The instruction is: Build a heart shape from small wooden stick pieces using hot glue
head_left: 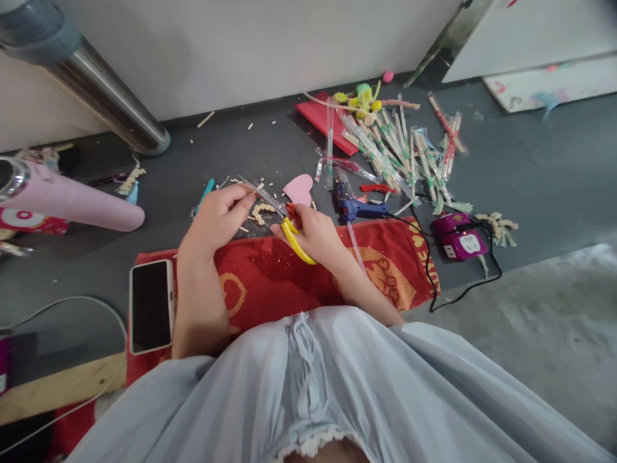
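Observation:
My right hand (314, 236) is closed around a pair of scissors (299, 245) with yellow handles, its blades pointing away and to the left. Close to the blade tips, my left hand (222, 215) is pinched shut; whatever sits between its fingertips is too small to make out. A pale braided piece (263, 212) lies on the table just beneath the blades, among small pale cut bits. Beyond my right hand rests a pink heart-shaped piece (299, 190). Under my forearms spreads a red patterned towel (279, 276).
A blue glue gun (361, 207) with a black cord lies right of my hands, near a purple power block (457, 236). Behind it are several wrapped sticks (385, 148) and a red packet (322, 125). Leftward are a phone (151, 307), a pink tumbler (81, 196) and a metal pole (108, 96).

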Action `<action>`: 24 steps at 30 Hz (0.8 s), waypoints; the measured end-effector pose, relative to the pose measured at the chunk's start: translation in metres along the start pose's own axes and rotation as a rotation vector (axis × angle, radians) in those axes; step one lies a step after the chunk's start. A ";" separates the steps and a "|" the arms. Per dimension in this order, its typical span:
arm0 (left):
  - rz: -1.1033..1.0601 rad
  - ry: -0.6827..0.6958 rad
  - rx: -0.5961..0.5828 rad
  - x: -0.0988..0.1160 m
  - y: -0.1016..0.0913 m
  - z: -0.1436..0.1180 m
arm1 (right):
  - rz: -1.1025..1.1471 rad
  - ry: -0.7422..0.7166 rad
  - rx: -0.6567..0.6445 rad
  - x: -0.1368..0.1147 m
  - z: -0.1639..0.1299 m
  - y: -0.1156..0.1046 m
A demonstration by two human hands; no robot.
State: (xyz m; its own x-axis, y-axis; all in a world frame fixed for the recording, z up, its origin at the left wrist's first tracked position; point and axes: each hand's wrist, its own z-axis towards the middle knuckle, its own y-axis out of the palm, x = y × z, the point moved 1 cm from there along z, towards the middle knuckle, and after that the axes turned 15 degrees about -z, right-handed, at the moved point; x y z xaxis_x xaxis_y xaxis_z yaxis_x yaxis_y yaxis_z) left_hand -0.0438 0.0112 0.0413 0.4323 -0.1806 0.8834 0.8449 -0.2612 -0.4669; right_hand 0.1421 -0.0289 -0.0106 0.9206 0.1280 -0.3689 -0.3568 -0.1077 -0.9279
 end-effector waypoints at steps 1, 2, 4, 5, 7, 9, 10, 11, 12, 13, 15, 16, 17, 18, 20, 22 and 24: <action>-0.004 0.004 -0.005 0.000 0.001 0.000 | -0.001 -0.002 0.004 0.000 0.000 0.000; -0.011 0.006 -0.009 0.000 0.002 0.001 | -0.002 -0.004 0.007 0.000 0.000 0.000; -0.030 0.005 -0.018 0.000 0.004 0.001 | -0.008 -0.008 0.009 -0.001 -0.001 0.000; -0.038 0.004 -0.022 0.000 0.004 0.001 | -0.013 -0.009 0.011 -0.001 -0.001 0.000; -0.048 0.001 -0.029 0.000 0.006 0.002 | -0.025 -0.009 0.018 -0.002 -0.002 0.000; -0.046 -0.002 -0.030 0.000 0.006 0.002 | -0.038 -0.008 0.023 -0.003 -0.002 0.000; -0.042 -0.002 -0.029 0.000 0.006 0.002 | -0.043 -0.006 0.023 -0.004 -0.002 0.000; -0.039 -0.002 -0.027 0.000 0.006 0.002 | -0.047 -0.004 0.020 -0.004 -0.002 0.000; -0.037 0.001 -0.029 0.000 0.006 0.002 | -0.049 -0.002 0.016 -0.004 -0.003 0.000; -0.038 0.005 -0.030 0.000 0.006 0.002 | -0.050 -0.001 0.010 -0.005 -0.003 0.000; -0.038 0.014 -0.034 -0.001 0.005 0.001 | -0.051 -0.001 -0.002 -0.005 -0.002 0.000; -0.034 0.016 -0.034 -0.001 0.005 0.001 | -0.052 -0.002 -0.007 -0.005 -0.002 0.000; -0.029 0.016 -0.031 -0.002 0.005 0.001 | -0.054 -0.002 -0.011 -0.005 -0.002 0.000; -0.023 0.013 -0.030 -0.002 0.005 0.000 | -0.056 -0.002 -0.017 -0.005 -0.002 0.000; -0.014 0.010 -0.029 -0.002 0.005 0.000 | -0.059 0.002 -0.027 -0.006 -0.001 -0.001; -0.013 0.009 -0.026 -0.003 0.005 0.000 | -0.063 0.009 -0.037 -0.006 -0.001 -0.002; -0.019 0.005 -0.028 -0.003 0.006 0.001 | -0.068 0.014 -0.043 -0.006 -0.001 -0.003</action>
State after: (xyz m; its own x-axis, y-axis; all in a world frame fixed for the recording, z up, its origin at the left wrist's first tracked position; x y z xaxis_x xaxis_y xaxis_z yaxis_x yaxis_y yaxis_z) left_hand -0.0404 0.0110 0.0357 0.4148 -0.1801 0.8919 0.8437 -0.2908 -0.4511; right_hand 0.1377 -0.0300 -0.0054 0.9447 0.1226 -0.3041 -0.2866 -0.1415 -0.9475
